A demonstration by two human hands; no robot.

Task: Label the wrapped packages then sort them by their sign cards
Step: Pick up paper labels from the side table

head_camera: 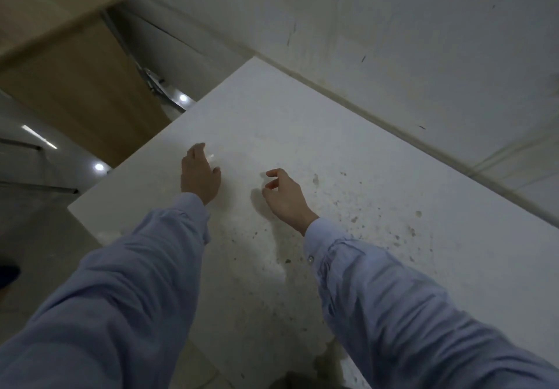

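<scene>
No wrapped package, label or sign card is in view. A white, stained table top (348, 152) fills the middle of the frame. My left hand (199, 173) hovers over its left part, fingers loosely extended and slightly blurred, holding nothing. My right hand (281, 195) hangs over the table to the right of it, fingers loosely curled with thumb and forefinger apart, holding nothing. Both arms wear light blue sleeves.
A grey-white wall (393, 25) runs along the table's far edge. A wooden desk (69, 64) with a metal leg stands at the upper left. Glossy floor (36, 158) with light reflections lies to the left of the table's edge. Dark specks mark the table's right part.
</scene>
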